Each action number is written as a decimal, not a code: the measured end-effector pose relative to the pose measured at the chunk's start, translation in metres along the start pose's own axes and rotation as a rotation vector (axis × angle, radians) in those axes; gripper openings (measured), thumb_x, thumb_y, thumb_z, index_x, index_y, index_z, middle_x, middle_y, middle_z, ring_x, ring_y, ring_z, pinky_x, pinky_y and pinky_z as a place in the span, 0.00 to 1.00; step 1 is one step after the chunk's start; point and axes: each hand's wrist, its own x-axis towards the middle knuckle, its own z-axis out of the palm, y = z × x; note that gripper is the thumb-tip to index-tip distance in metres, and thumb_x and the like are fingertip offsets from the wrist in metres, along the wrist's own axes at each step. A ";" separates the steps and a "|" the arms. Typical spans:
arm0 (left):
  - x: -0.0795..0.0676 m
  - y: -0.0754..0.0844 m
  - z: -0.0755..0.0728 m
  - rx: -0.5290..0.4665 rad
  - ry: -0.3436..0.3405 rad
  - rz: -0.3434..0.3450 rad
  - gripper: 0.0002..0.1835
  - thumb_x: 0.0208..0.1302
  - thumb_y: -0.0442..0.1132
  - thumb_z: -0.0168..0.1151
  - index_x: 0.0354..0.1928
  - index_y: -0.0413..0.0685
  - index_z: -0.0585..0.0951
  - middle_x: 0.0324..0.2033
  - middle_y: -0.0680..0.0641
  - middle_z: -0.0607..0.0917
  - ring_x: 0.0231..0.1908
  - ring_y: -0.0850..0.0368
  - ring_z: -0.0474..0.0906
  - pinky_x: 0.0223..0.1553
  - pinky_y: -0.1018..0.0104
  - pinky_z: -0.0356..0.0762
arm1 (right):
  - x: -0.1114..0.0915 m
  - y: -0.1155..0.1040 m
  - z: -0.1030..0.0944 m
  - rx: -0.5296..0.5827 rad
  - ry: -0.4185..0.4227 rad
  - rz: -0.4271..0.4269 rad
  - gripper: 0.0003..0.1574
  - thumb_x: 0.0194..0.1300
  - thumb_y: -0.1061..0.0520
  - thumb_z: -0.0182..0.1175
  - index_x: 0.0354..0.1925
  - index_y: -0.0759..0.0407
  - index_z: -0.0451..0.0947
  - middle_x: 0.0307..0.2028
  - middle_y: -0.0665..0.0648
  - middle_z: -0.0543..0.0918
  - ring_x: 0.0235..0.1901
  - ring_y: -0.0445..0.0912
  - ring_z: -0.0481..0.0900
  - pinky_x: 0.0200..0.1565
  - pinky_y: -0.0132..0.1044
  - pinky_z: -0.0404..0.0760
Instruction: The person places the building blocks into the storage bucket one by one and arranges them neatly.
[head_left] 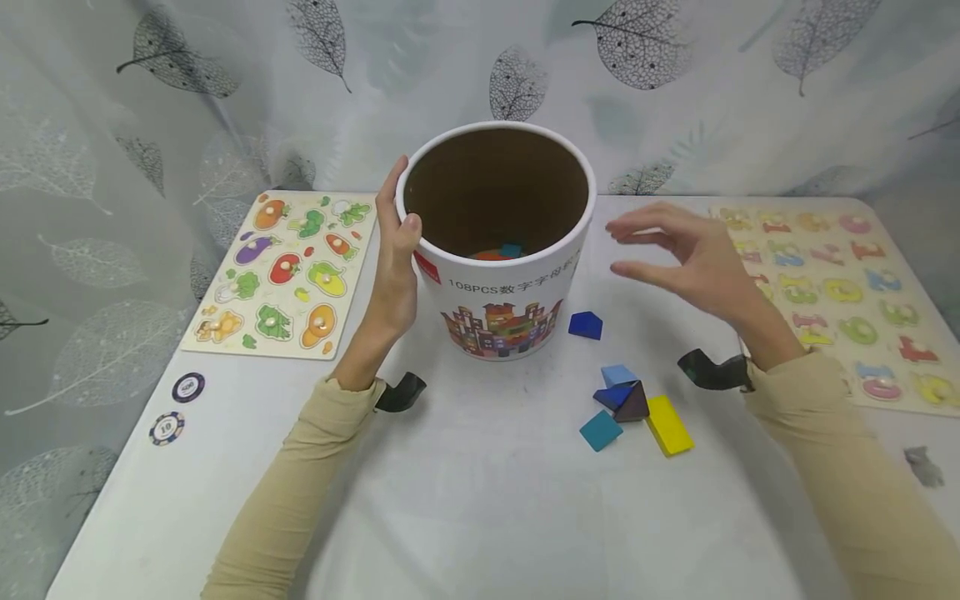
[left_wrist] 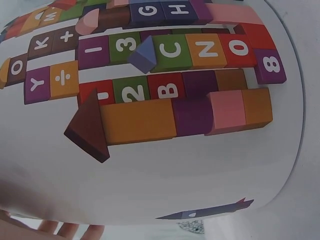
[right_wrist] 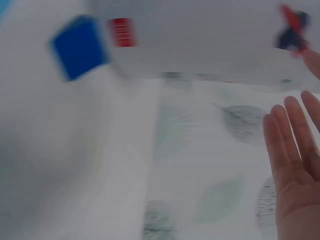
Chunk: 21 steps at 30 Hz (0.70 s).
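My left hand point(head_left: 393, 267) holds a white cardboard bucket point(head_left: 498, 287) by its left side, thumb at the front of the rim and fingers behind. The bucket stands on the table, tilted slightly toward me, with a few blocks point(head_left: 511, 250) at its bottom. In the left wrist view its printed side point(left_wrist: 150, 185) fills the picture. To the right of the bucket, my right hand point(head_left: 690, 258) is raised, fingers extended and thumb apart, holding nothing. Below it lie a dark blue block point(head_left: 586, 325), a light blue block point(head_left: 618, 376), a teal block point(head_left: 601, 431), a dark triangular block point(head_left: 633, 403) and a yellow block point(head_left: 670, 426).
A vegetable peg puzzle board point(head_left: 281, 275) lies at the back left, with two poker chips point(head_left: 188, 387) in front of it. At the right is a number-and-letter puzzle board point(head_left: 847, 292). A leaf-patterned curtain point(head_left: 442, 67) hangs behind the table.
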 end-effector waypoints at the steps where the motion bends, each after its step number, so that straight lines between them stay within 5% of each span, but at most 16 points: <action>1: 0.000 0.000 0.000 0.001 0.001 0.001 0.51 0.56 0.74 0.46 0.76 0.58 0.49 0.71 0.52 0.59 0.68 0.55 0.59 0.69 0.44 0.58 | -0.005 0.006 0.004 -0.025 -0.042 0.028 0.31 0.49 0.72 0.71 0.54 0.62 0.80 0.51 0.55 0.82 0.52 0.39 0.78 0.57 0.23 0.73; 3: 0.000 0.001 0.000 0.001 0.001 0.002 0.51 0.55 0.76 0.47 0.76 0.59 0.49 0.71 0.53 0.59 0.68 0.55 0.58 0.69 0.45 0.58 | -0.014 0.016 0.012 -0.073 -0.130 0.096 0.29 0.51 0.66 0.72 0.53 0.57 0.80 0.51 0.54 0.82 0.52 0.38 0.78 0.57 0.23 0.73; 10: 0.000 0.001 -0.001 0.015 0.005 0.008 0.48 0.57 0.72 0.46 0.76 0.59 0.50 0.71 0.53 0.59 0.68 0.55 0.58 0.69 0.45 0.58 | -0.027 0.041 0.033 -0.169 -0.376 0.254 0.27 0.53 0.56 0.74 0.53 0.55 0.81 0.49 0.55 0.84 0.50 0.49 0.80 0.58 0.54 0.76; 21: 0.000 0.002 0.000 0.001 0.007 -0.006 0.49 0.57 0.71 0.46 0.76 0.57 0.50 0.71 0.51 0.59 0.68 0.54 0.59 0.69 0.45 0.57 | -0.024 0.044 0.041 -0.281 -0.430 0.268 0.25 0.52 0.59 0.74 0.50 0.55 0.84 0.45 0.53 0.85 0.46 0.48 0.78 0.55 0.50 0.78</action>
